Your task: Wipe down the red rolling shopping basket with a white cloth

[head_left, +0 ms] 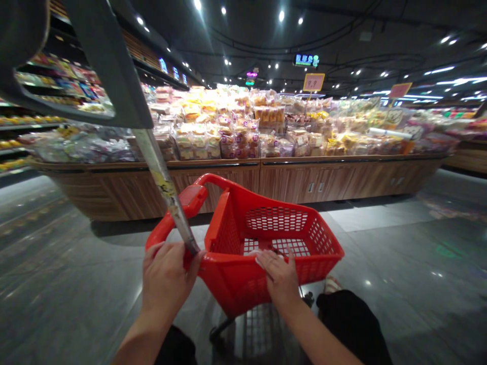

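My left hand (166,279) is closed around the near end of a red plastic handle (163,233) on a wheeled shopping basket (232,281). A scuffed metal pole (163,185) with a yellow sticker ends just beside that hand and rises to a dark grey frame (102,66) at the upper left. My right hand (279,278) grips the basket's near rim, its fingers curling over the edge. The basket's mesh interior shows nothing inside it except my fingers. A grey wire rack (258,329) sits below the basket.
A long wood-sided display counter (304,182) ahead is piled with bagged baked goods. A "9.9" price sign (313,82) stands above it. Packed shelves (64,83) line the left side. Polished grey floor (399,258) surrounds the basket, and my dark trouser legs show below it.
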`<act>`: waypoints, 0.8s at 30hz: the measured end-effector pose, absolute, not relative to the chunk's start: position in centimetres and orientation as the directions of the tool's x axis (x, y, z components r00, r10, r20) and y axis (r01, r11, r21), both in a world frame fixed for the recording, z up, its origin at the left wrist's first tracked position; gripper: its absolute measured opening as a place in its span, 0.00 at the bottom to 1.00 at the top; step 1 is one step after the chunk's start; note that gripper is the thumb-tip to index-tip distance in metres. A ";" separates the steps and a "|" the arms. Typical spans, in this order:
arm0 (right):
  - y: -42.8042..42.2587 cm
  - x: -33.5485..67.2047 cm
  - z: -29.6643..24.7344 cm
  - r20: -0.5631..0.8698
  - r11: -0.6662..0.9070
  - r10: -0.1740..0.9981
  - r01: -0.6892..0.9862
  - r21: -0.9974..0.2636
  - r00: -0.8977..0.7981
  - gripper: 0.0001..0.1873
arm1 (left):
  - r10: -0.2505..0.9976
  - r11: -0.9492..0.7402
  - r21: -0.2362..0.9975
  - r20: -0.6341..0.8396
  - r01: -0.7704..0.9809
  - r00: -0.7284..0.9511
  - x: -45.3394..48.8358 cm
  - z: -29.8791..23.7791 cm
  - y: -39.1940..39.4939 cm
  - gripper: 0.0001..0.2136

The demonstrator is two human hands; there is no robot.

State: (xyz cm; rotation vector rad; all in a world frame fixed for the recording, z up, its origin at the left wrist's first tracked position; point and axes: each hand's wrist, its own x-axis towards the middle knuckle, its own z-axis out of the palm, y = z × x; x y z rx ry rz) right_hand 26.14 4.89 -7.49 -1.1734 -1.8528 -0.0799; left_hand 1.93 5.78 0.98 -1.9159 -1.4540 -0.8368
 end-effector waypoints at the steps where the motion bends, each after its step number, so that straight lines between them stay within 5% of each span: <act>1: 4.9 26.7 -7.6 0.709 0.518 0.697 0.758 -0.395 -0.106 0.25 | 0.601 -0.232 -0.080 0.772 0.970 0.207 1.9 0.9 5.8 0.10; 11: 5.8 20.6 -5.7 0.696 0.628 0.686 0.654 -0.421 -0.211 0.22 | 0.592 -0.204 -0.115 0.776 0.972 0.217 1.9 0.4 6.3 0.08; 20: 5.7 28.9 -9.3 0.666 0.326 0.743 0.835 -0.443 0.063 0.21 | 0.596 -0.212 -0.089 0.777 0.973 0.201 2.1 0.6 6.8 0.10; 24: 5.6 24.1 -7.1 0.599 0.413 0.799 0.772 -0.483 -0.053 0.26 | 0.590 -0.210 -0.098 0.781 0.973 0.206 1.8 0.6 7.0 0.11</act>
